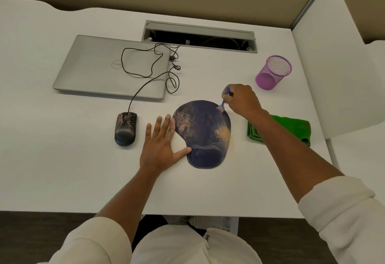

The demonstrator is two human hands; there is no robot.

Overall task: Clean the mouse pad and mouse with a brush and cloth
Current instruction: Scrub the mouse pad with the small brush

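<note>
While left hand (160, 149) steadies mouse pad (203, 134); right hand (241, 101) brushes

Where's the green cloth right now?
The green cloth lies on the desk's right side, partly under the right forearm, right of the mouse pad.

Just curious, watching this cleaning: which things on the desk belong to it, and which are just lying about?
In use: mouse pad, mouse, blue brush in the right hand, green cloth.
Lying about: closed laptop, purple mesh cup.
</note>
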